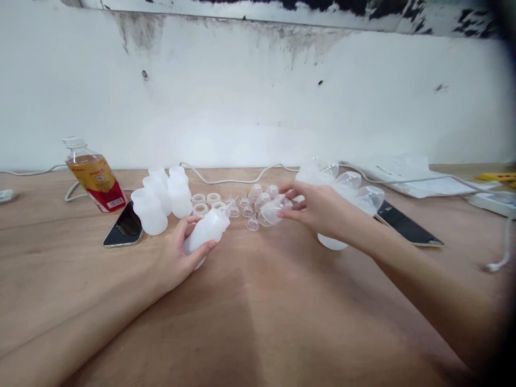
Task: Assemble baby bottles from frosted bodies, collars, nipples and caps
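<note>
White bottle, topped by a clear teat, was gripped in the left hand, tilted with its tip toward the middle of the table. The right hand had its fingers curved at a clear cap; I could not tell whether they had closed on it. Between the hands lay loose teats, with clear domes just behind, toward the back edge, and white rings beside the teats on the left. The widest room for moving was the wood between the forearms, running toward the near side. Farther left, plain bottles stood beside a phone, with a drink bottle nearer the back edge. On the right, capped bottles, partly behind the right arm, stood beside a second phone. A white cable trailed near the back edge, below the wall
</note>
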`<state>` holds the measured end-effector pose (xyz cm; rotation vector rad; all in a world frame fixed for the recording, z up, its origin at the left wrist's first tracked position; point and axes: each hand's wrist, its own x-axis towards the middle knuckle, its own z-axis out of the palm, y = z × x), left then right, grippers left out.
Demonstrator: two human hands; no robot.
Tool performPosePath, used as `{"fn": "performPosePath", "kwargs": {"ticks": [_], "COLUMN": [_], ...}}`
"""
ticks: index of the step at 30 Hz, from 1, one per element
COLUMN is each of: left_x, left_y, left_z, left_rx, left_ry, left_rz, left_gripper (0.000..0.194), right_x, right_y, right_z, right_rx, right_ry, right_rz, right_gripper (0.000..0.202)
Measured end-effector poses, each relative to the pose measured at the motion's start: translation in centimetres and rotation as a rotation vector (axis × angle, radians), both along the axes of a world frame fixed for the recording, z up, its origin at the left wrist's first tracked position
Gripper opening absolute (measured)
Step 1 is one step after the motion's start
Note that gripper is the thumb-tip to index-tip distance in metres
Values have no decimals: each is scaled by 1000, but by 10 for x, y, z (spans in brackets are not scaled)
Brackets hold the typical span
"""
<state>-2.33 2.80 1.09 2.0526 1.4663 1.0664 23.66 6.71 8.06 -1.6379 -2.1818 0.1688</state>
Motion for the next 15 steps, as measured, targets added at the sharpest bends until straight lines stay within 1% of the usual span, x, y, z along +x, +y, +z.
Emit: {"fn": "performPosePath", "kwargs": {"ticks": [1, 3, 5, 6, 9, 12, 15], "left_x": [-1, -1, -2, -1, -1, -1, -1], "left_y": [0, 0, 0, -1, -1, 0, 0], "left_z": [-1, -1, -1, 0, 1, 0, -1], "left_rx": [-1, -3, -4, -3, 5, -18, -28], "left_ry": [-9, -24, -27, -20, 1, -6, -10], "left_rz": [-7, -13, -15, -14, -13, -17, -14], "left_gripper": [40, 40, 39, 38, 36, 38, 40], "right_x": [-5, -14, -21, -23, -24, -22, -23], "right_y": [-2, -4, -2, -1, 6, 9, 8], "right_z": [2, 2, -4, -9, -22, -28, -26], "right_rx": [-28, -139, -280, -345, -468, -474, -443], "right_ry": [190, 522, 747, 821, 931, 947, 939], "right_rz": [69, 215, 307, 320, 286, 275, 294], "right_gripper": [35, 36, 37, 39, 41, 40, 40]}}
